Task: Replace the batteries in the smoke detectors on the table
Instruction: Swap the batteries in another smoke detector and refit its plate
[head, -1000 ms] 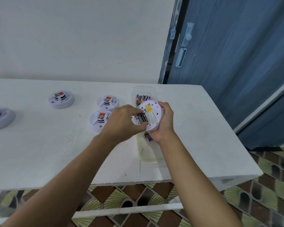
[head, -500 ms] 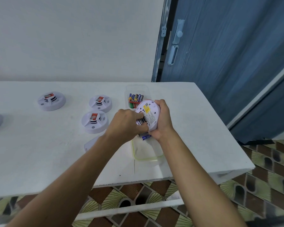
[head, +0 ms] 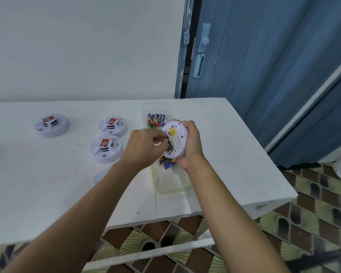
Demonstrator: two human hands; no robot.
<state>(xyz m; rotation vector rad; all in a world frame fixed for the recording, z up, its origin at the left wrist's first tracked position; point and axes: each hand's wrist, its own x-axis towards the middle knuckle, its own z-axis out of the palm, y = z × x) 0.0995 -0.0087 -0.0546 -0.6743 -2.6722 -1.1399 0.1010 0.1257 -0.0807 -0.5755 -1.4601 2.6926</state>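
My right hand (head: 191, 142) grips a round white smoke detector (head: 176, 137), tilted with its back and yellow label facing me, above a clear plastic tray (head: 172, 186). My left hand (head: 144, 148) pinches at the dark batteries (head: 170, 146) in the detector's open compartment. Loose batteries lie in the tray: several at its far end (head: 156, 119) and two under the detector (head: 165, 163). Three more white detectors rest on the white table (head: 37, 186): one far left (head: 52, 125), two near the middle (head: 112, 126) (head: 106, 148).
A flat white cover (head: 102, 175) lies on the table beside my left forearm. A blue door (head: 264, 66) stands behind the table's right corner. The table's front and right edges drop to a patterned tile floor (head: 313, 213).
The view has shifted, so everything sits further left in frame. My right hand has tilted the detector more upright. My left fingers stay at the battery compartment.
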